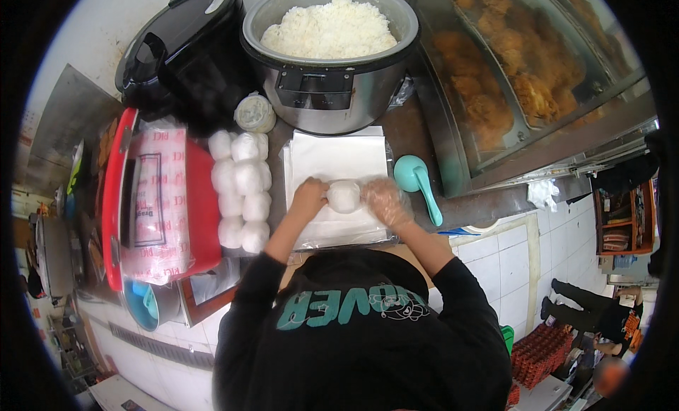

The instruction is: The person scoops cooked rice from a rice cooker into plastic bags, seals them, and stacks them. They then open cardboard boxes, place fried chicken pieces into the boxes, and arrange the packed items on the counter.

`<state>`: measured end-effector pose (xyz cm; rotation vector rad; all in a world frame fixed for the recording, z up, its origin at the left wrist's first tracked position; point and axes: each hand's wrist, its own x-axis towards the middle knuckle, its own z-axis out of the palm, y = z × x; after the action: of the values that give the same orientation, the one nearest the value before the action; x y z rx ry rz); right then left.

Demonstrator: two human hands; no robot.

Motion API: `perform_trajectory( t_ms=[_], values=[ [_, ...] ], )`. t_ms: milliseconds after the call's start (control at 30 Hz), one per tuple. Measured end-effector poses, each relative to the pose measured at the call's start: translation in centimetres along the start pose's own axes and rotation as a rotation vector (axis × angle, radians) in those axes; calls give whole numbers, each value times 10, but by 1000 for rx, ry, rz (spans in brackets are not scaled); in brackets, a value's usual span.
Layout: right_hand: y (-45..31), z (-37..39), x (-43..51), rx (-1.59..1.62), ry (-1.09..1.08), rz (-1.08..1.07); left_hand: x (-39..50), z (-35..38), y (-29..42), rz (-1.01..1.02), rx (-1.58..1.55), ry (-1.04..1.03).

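A rounded portion of rice (344, 196), apparently in white wrapping paper, rests on a stack of white paper sheets (339, 153) in front of me. My left hand (307, 201) is bare and pinches the left end of this bundle. My right hand (387, 199), in a clear plastic glove, grips its right end; the fingertips are partly hidden. Just right of the paper lies a turquoise rice scoop (411, 173). Left of the stack, several white wrapped bundles (246, 169) are piled in rows. Behind the paper stands a large rice cooker (313, 100) with its pot heaped with cooked rice (334, 29).
A red container (204, 209) with printed packaging (159, 199) stands at left. A small lidded tub (255, 113) sits near the black cooker lid (201, 55). A glass case of fried chicken (530, 98) borders the right. Another person (610, 318) stands farther off at right.
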<state>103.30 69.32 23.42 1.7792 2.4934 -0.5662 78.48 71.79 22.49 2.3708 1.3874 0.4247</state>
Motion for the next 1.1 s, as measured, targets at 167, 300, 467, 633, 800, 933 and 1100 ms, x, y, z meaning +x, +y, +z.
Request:
perform_trajectory(
  t_ms=[167,300,467,633,800,933,1100],
  values=[
    [-9,59,-42,83,605,-205,-52,39,30,106,-61,461],
    [4,87,-36,168,548,-69,-52,37,42,-58,-98,317],
    [-5,90,7,748,417,138,-29,38,36,-452,-896,189],
    [-21,36,26,614,204,147,-39,47,48,-305,-654,400],
    [-80,-1,17,1530,49,435,-64,9,65,-86,-496,426],
    [-135,1,18,2124,-365,416,-110,-24,74,-178,-431,573],
    [-212,32,61,1769,-440,312,-171,-48,79,-570,-910,670]
  ],
)
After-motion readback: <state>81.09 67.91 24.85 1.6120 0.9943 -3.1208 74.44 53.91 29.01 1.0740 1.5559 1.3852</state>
